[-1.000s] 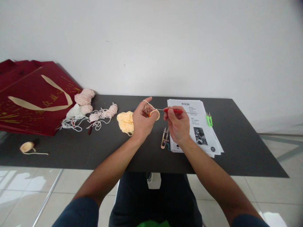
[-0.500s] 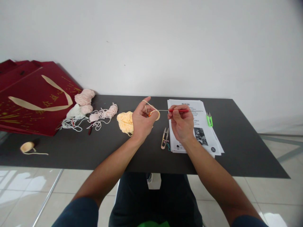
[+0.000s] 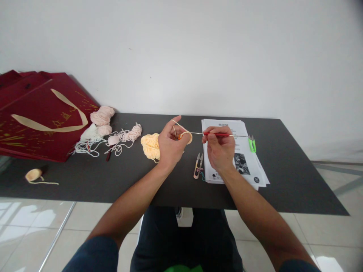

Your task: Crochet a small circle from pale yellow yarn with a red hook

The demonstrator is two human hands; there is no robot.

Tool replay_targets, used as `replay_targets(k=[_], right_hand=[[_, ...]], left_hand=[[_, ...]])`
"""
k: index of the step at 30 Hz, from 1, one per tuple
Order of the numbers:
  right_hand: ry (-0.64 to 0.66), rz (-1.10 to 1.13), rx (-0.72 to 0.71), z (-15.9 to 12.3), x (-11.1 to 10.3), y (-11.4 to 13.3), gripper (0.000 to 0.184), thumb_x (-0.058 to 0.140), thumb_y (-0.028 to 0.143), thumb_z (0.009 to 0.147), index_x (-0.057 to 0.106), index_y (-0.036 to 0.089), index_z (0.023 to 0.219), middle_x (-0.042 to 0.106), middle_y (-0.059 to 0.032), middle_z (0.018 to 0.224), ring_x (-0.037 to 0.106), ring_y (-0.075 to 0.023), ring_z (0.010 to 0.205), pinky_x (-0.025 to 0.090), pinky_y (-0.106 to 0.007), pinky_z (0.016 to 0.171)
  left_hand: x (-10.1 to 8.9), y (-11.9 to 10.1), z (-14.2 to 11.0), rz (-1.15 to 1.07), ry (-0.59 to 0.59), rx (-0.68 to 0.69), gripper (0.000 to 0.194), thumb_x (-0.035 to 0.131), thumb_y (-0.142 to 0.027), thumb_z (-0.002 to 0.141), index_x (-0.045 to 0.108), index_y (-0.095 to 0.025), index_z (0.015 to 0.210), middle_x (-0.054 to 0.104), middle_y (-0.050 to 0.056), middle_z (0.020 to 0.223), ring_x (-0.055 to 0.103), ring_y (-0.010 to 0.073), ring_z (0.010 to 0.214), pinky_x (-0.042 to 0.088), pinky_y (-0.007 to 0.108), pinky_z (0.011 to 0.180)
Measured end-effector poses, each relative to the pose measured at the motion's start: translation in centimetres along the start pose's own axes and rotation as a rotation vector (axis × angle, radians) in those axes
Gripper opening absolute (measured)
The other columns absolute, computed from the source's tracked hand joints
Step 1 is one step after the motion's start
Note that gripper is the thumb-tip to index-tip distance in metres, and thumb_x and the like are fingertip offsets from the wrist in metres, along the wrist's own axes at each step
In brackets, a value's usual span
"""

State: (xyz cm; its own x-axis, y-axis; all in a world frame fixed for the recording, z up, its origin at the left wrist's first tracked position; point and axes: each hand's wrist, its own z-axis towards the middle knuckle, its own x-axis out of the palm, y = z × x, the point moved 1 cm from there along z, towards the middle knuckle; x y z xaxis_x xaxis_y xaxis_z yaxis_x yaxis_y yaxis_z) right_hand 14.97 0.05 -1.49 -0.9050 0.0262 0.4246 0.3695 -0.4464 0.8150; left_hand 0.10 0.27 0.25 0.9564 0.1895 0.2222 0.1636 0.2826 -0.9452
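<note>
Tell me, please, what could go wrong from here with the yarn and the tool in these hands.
The strand looped over a raised finger of the left hand might slip off if the red-handled tool in the right hand tugs too hard. The yellow yarn ball, close beside the left hand, could get knocked or tangled. The metal snips lie near the right hand with their blades apart, so a low sweep might catch them.

Before you: bench (image 3: 283,166), dark grey. Paper bag (image 3: 34,117), deep red with gold streaks and lettering; strap handle (image 3: 68,104), cream. Yarn ball (image 3: 151,146), pale yellow. Your crochet hook's grip (image 3: 217,134), red. Sheets (image 3: 227,175), white with black print. Snips (image 3: 252,144) by sheets' edge, bright green. Your sleeves (image 3: 93,255), navy.
</note>
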Motion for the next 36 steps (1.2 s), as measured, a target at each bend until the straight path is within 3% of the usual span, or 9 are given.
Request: replay_targets(k=[7,12,17,24,29,36], right_hand=[[0.038,-0.108,-0.214,-0.9,0.6,0.1,0.012,0.082,0.019,0.086,0.076,0.027,0.093,0.079,0.0002,0.095,0.072,-0.0124,0.066,0.061,-0.03,0.063],[0.094,-0.336,-0.405,-2.2,1.0,0.6,0.026,0.076,0.01,0.088,0.081,0.031,0.102,0.082,-0.0025,0.101,0.078,-0.0181,0.083,0.067,-0.035,0.072],[0.173,-0.494,-0.546,-2.6,0.4,0.2,0.041,0.075,0.005,0.087,0.081,0.036,0.114,0.083,-0.0028,0.112,0.08,-0.0206,0.094,0.07,-0.039,0.08],[0.171,-0.529,-0.504,-2.6,0.4,-1.0,0.045,0.074,0.009,0.09,0.078,0.041,0.121,0.082,-0.0006,0.117,0.079,-0.0204,0.098,0.068,-0.039,0.086],[0.132,-0.503,-0.453,-2.7,0.6,-1.3,0.041,0.077,0.013,0.089,0.08,0.042,0.117,0.083,0.0002,0.116,0.079,-0.0212,0.098,0.068,-0.041,0.087],[0.013,-0.202,-0.027,-1.6,0.6,-0.9,0.016,0.08,0.024,0.088,0.083,0.033,0.101,0.083,0.0005,0.105,0.077,-0.0159,0.078,0.067,-0.035,0.076]], left_hand=[[-0.3,0.2,-0.1,0.071,-0.084,0.064,0.051,0.076,-0.012,0.073,0.069,-0.023,0.122,0.068,-0.005,0.074,0.061,0.0095,0.064,0.049,0.023,0.062],[-0.5,0.5,-0.3,0.115,-0.146,0.122,0.044,0.074,-0.013,0.076,0.07,-0.023,0.119,0.068,-0.005,0.076,0.061,0.0093,0.063,0.05,0.023,0.062],[-0.5,0.6,0.0,0.02,-0.153,0.07,0.045,0.079,-0.019,0.077,0.07,-0.022,0.12,0.074,-0.002,0.082,0.068,0.0122,0.071,0.055,0.027,0.071],[0.0,0.4,0.4,-0.245,-0.137,-0.12,0.048,0.085,-0.015,0.068,0.07,-0.018,0.114,0.074,-0.004,0.073,0.067,0.0106,0.065,0.053,0.026,0.072],[-0.1,0.0,0.5,-0.367,-0.066,-0.237,0.056,0.088,-0.016,0.066,0.071,-0.016,0.119,0.072,-0.004,0.071,0.062,0.0075,0.061,0.043,0.022,0.064],[-0.5,-0.2,0.8,-0.434,0.037,-0.333,0.058,0.09,-0.015,0.065,0.073,-0.015,0.12,0.064,-0.007,0.068,0.047,0.0035,0.054,0.035,0.022,0.056]])
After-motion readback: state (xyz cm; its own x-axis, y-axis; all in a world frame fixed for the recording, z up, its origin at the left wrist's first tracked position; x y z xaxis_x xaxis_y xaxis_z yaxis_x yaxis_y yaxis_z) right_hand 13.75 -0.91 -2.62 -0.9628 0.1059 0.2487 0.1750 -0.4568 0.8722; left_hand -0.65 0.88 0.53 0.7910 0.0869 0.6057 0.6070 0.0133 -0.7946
